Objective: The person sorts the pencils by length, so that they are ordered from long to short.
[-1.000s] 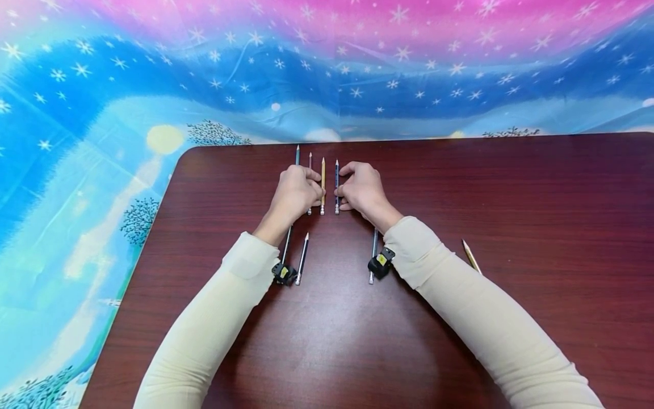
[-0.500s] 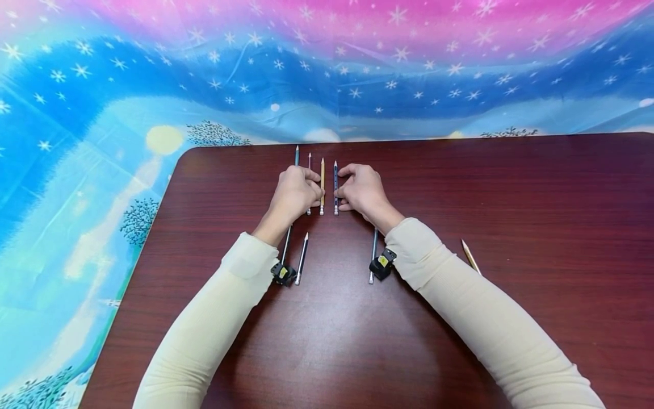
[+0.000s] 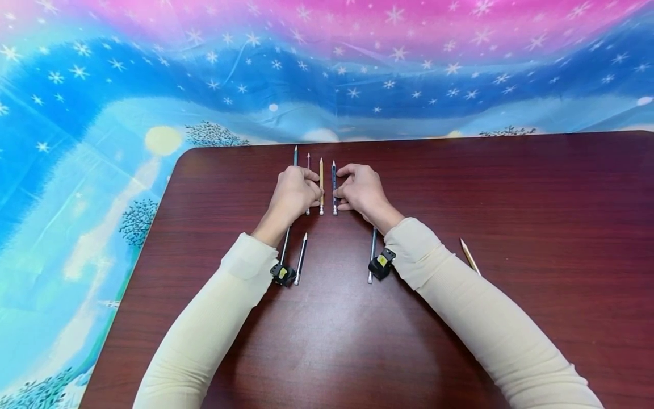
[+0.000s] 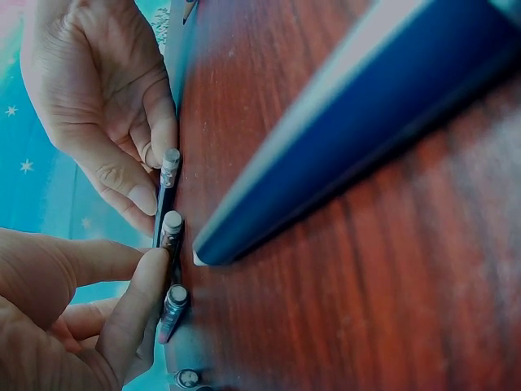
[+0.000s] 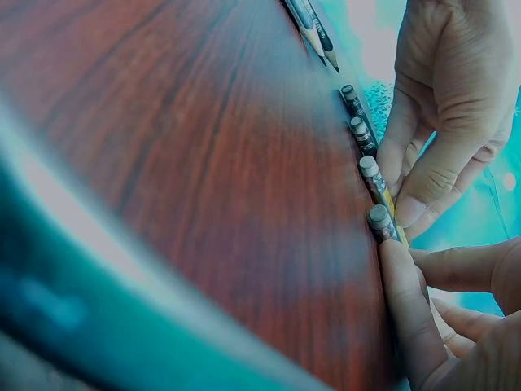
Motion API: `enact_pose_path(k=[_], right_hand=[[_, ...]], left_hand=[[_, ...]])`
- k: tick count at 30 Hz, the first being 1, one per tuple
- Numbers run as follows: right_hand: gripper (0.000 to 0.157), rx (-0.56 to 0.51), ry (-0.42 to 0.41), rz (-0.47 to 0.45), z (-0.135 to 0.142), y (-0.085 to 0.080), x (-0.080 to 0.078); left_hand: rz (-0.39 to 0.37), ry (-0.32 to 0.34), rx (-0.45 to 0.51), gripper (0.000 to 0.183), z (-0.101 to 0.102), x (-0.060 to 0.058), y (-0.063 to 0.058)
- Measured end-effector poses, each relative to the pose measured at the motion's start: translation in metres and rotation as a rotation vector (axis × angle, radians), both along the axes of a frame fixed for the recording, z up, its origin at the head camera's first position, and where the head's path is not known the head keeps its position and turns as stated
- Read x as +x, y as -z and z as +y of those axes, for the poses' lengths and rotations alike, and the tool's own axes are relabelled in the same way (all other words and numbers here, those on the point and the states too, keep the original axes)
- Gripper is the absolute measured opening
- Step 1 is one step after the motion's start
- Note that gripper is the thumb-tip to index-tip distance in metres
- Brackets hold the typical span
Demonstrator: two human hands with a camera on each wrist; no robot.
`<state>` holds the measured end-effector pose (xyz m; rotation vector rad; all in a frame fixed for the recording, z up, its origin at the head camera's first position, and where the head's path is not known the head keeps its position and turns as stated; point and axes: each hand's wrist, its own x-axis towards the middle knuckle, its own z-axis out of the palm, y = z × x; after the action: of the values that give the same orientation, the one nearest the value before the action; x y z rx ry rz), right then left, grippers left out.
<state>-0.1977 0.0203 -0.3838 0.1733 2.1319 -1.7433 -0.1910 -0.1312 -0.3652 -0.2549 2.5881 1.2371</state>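
In the head view my left hand (image 3: 295, 190) pinches a yellow pencil (image 3: 321, 167) near the table's far edge, thumb tip over its shaft. Facing it, my right hand (image 3: 364, 187) holds a dark blue pencil (image 3: 334, 176) with index finger and thumb along its right side. Both pencils lie nearly parallel, a small gap between them, eraser ends toward me. Left of the yellow one, a maroon pencil (image 3: 309, 160) and a teal pencil (image 3: 296, 154) lie partly hidden by the left hand. The right wrist view shows the row of eraser ends beside the right thumb (image 5: 400, 273).
Closer to me lie a dark pencil (image 3: 285, 247) under the left wrist, a navy pencil (image 3: 301, 258), and a grey-blue pencil (image 3: 373, 245) by the right wrist camera (image 3: 381, 264). A gold pencil (image 3: 470, 257) lies partly behind the right sleeve (image 3: 480, 301).
The dark blue pencil and my right hand have shifted very slightly left, toward the yellow pencil. My left hand has hardly moved.
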Motion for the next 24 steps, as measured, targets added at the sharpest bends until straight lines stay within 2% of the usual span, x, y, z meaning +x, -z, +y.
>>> enact_pose_path(k=[24], right_hand=[[0.046,0.013,0.006,-0.002,0.0006,0.0011,-0.0005]], left_hand=[[0.013,0.004,-0.035,0.033,-0.001,-0.0008,0.0001]])
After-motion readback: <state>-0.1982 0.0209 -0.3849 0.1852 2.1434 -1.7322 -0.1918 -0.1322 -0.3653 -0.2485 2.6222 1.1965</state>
